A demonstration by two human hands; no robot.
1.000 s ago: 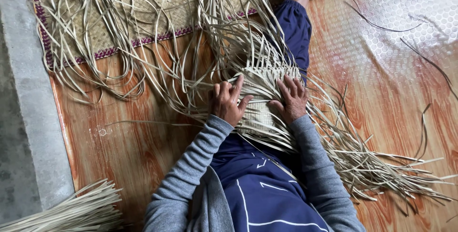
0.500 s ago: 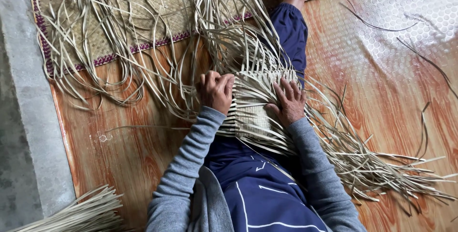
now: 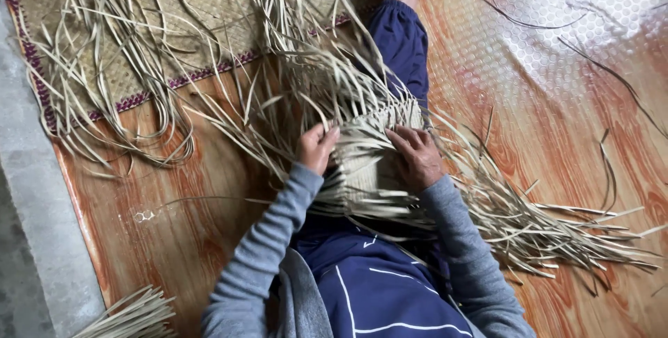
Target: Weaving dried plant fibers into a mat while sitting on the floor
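**Ana:** Over the person's lap, at about 6 o'clock from the finished mat, sits the half-woven straw panel (image 3: 372, 164). What has changed there?

**Ben:** The left hand (image 3: 316, 149) has shifted. A second ago it lay flat on the weave, fingers spread; half a second ago it had bunched up at the panel's 10 o'clock corner. Now it is curled narrow around a loose strip (image 3: 348, 128), pinching it and drawing it across the upper edge toward 3 o'clock.

**Ana:** And the right hand (image 3: 417, 157)?

**Ben:** It has hardly moved. It stays pressed on the panel's 3 o'clock side, fingers laid fairly wide over the woven rows, holding nothing that I can make out, only pinning the work down.

**Ana:** So what do you read from that?

**Ben:** I judge one more strand is being laid into the top row while the other hand keeps the rows tight. The loose straw ends (image 3: 543, 227) fan out toward 4 o'clock over the wood-pattern floor (image 3: 181, 213), and a bundle of unused straw (image 3: 132, 314) lies at 8 o'clock, well apart from both hands.
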